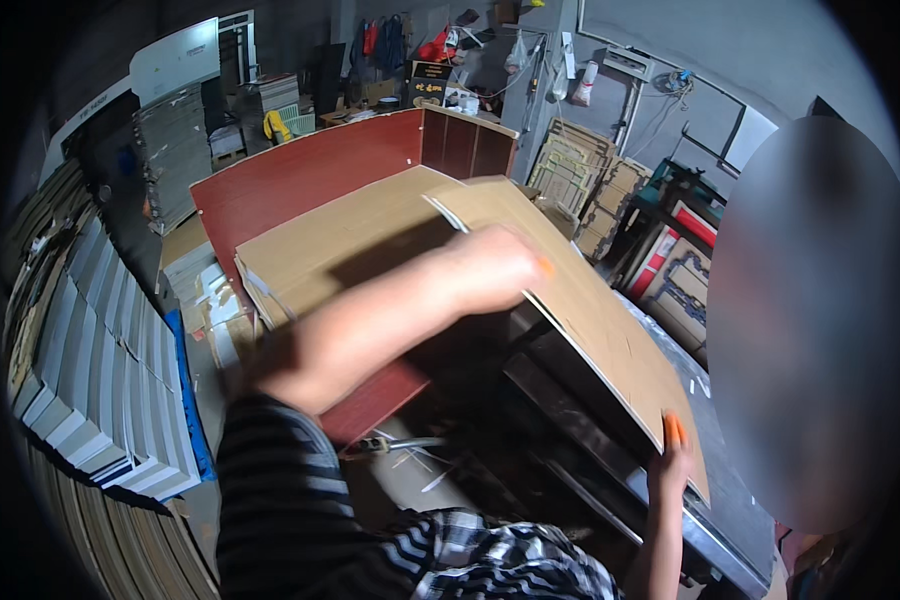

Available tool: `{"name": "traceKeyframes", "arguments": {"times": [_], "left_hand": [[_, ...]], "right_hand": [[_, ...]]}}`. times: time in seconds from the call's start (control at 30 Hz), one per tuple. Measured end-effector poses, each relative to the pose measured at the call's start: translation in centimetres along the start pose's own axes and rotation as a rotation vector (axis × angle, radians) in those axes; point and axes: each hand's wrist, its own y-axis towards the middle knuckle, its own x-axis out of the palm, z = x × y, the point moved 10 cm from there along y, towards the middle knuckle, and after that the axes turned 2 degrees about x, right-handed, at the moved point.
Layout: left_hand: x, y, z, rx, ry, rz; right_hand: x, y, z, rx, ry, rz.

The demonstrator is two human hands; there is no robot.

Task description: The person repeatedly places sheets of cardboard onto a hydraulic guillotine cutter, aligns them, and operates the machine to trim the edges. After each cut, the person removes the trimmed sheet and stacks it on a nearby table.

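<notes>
A brown cardboard sheet (595,315) slants across the middle, one end over a cardboard stack and the other over a grey metal machine table. My left hand (500,265), smeared by motion, is closed at the sheet's near edge, with something orange at its fingertips. Lower right, my right hand (673,462) grips the sheet's near corner, an orange cover showing on a finger or thumb lying on top. The fingers beneath the sheet are hidden. Behind my left forearm lies the cardboard stack (310,255), bordered by a red-brown panel (310,160).
Tall stacks of pale board (100,350) stand at the left. The grey machine table (735,475) has a metal front edge at lower right. Cut-out boards (575,160) lean against the back wall. A large blurred patch hides the far right.
</notes>
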Motion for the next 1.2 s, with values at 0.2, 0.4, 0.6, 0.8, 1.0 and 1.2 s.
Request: {"name": "traceKeyframes", "arguments": {"times": [0.2,0.4,0.6,0.8,1.0,1.2], "left_hand": [[-14.1,-21.5,-7.3,-0.356,0.563,0.245],[-2.3,-37.3,-17.0,-0.896,0.598,0.138],[15.6,-38.4,-24.2,-1.182,0.323,-0.136],[19.4,-31.3,-25.0,-1.139,0.344,-0.228],[19.5,-34.6,-28.6,-1.022,-0.118,0.048],[19.0,-30.5,-31.1,-1.154,-0.448,-0.028]], "right_hand": [[5.8,14.1,-24.5,-0.502,0.219,0.104],[19.5,20.5,-37.8,-0.705,0.139,0.111],[28.2,13.4,-40.0,-0.628,0.108,-0.135],[20.3,-2.7,-32.9,-0.859,0.428,-0.576],[2.6,-6.1,-15.9,-0.478,0.415,-0.383],[-14.7,-19.6,18.3,0.587,-0.034,0.171]]}}
